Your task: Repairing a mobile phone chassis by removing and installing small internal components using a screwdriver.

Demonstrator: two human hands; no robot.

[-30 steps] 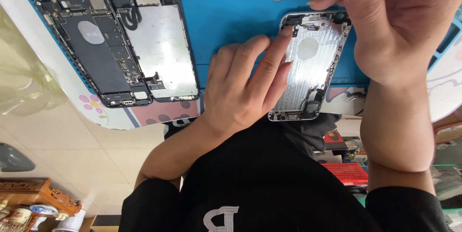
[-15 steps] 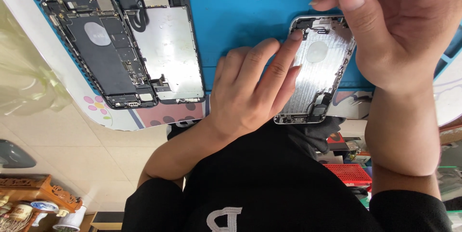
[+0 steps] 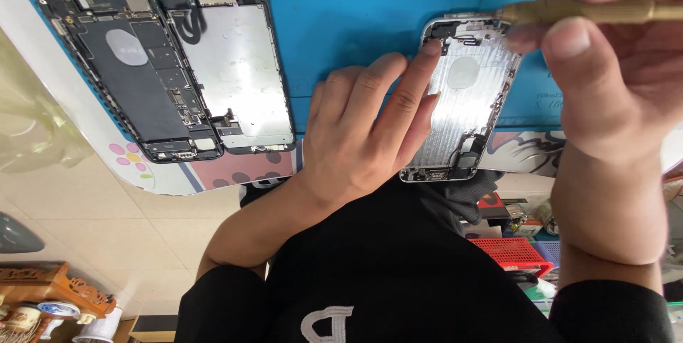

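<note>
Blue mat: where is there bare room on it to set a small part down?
The blue mat is bare between the opened black phone and the silver phone shell, above the left hand. The shell's corner is crowded: the right hand holds a brass screwdriver there.

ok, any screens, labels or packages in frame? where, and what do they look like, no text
Opened dark phone body: far left on the blue mat, black, boards exposed.
Detached screen panel: right beside it, back up, silver plate in a black frame.
Silver phone shell: centre right, mostly empty; left hand rests on its edge, right hand holds a brass screwdriver at its top.
No lit screen or package that can be made out.
</note>
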